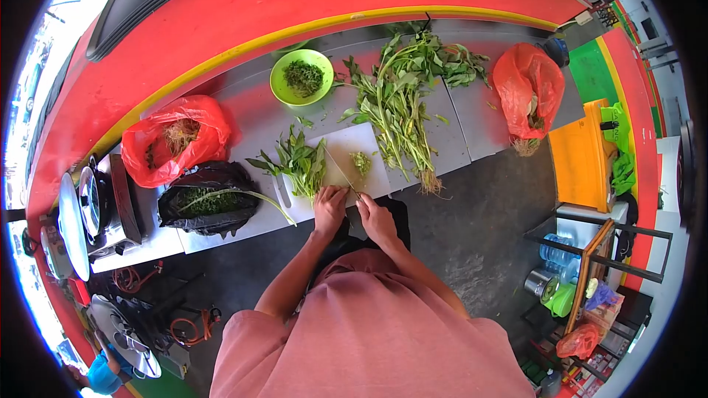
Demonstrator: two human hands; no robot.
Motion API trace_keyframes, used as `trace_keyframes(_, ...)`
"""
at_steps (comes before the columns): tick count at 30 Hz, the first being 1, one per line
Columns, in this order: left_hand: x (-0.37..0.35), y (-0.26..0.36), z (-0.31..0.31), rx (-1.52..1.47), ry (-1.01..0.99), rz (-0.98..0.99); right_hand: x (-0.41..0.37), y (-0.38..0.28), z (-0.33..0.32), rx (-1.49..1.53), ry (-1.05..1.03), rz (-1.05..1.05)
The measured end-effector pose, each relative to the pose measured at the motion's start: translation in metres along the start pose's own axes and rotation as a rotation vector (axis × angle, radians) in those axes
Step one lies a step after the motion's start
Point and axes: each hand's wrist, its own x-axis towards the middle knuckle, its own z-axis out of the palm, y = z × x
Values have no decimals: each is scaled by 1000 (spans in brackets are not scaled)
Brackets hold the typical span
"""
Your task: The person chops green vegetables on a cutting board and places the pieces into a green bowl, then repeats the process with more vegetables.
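At the front edge of a white cutting board [378, 177], my left hand [331, 203] is closed on a bunch of leafy greens [304, 168]. My right hand [376, 218] is wrapped round the handle of a knife [340, 170], whose blade lies across the board between the greens and a small pile of chopped stems [361, 163]. Right of the board spreads a large heap of long-stemmed greens with roots [402, 107]. Behind the board stands a green bowl [278, 82] with chopped leaves inside.
Left of the board are a red plastic bag [140, 149], a black bag [234, 227] holding greens, and a stove [119, 199]. Another red bag [525, 81] stands at the counter's right end. A red wall [295, 0] runs behind. Someone in blue [105, 376] appears at lower left.
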Motion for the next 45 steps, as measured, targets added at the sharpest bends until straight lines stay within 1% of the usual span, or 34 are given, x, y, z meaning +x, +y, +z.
trace_keyframes(3, -3, -2, 1, 23, -30, -9, -1, 8, 9, -18, 11, 2)
trace_keyframes(6, -1, 0, -1, 20, -35, 8, 11, 2, 11, -90, -4, -21)
trace_keyframes(8, 0, 2, -3, 17, -47, -1, 19, -5, 10, -106, 27, -42)
trace_keyframes(11, -1, -3, -1, -7, -41, -15, 16, -17, -3, -88, 6, -18)
trace_keyframes(15, -4, -8, 4, -39, -7, -14, 3, 0, 4, -19, 39, -61)
trace_keyframes(18, -4, -3, 1, -4, -10, -15, -1, 2, 7, -110, -3, -8)
trace_keyframes(20, -3, -2, -1, 22, -16, 18, 6, 2, 12, -114, 29, -86)
trace_keyframes(24, 0, 2, -6, 38, -32, 19, 18, -5, 11, -162, 38, -79)
trace_keyframes(26, 0, -2, -3, -16, -28, -4, 15, -2, 10, -145, 38, -90)
trace_keyframes(33, 2, 3, 1, 15, 29, -40, 0, 12, -7, -79, 2, -33)
trace_keyframes(35, 3, 7, -1, 47, 14, -64, 1, 14, -8, 24, 28, -7)
trace_keyframes(36, 2, 6, 1, 47, 23, -71, 1, 13, -10, 19, 22, -15)
trace_keyframes(38, 4, 4, 4, 62, 15, -58, 1, 10, -14, 120, -7, 31)
trace_keyframes(42, 6, -1, 5, 63, 46, -72, -5, 8, -22, 133, -29, -19)
trace_keyframes(45, 1, -4, 7, 20, 43, -65, -15, 9, -23, 121, -42, 3)
